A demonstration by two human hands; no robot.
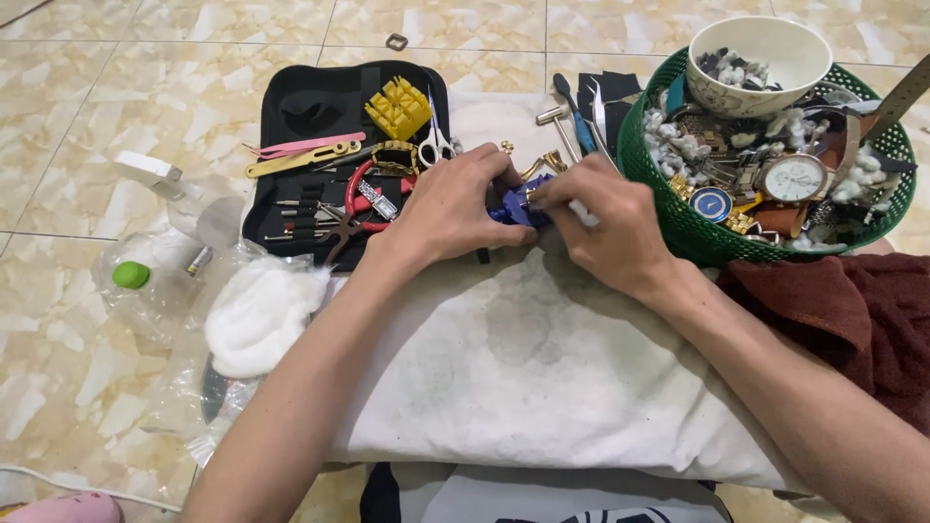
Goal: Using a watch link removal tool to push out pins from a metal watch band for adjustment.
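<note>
My left hand grips a small blue plastic tool on the white cloth, its fingers curled over it. My right hand meets it from the right, pinching a thin white-handled tool against the blue tool. A gold-coloured watch band pokes out just behind my fingers. Most of the blue tool is hidden under my hands.
An open black tool case at the left holds a yellow block, scissors, red pliers and small drivers. A green basket at the right carries watches, parts and a white bowl. Cotton wool, plastic bags and a small hammer lie around.
</note>
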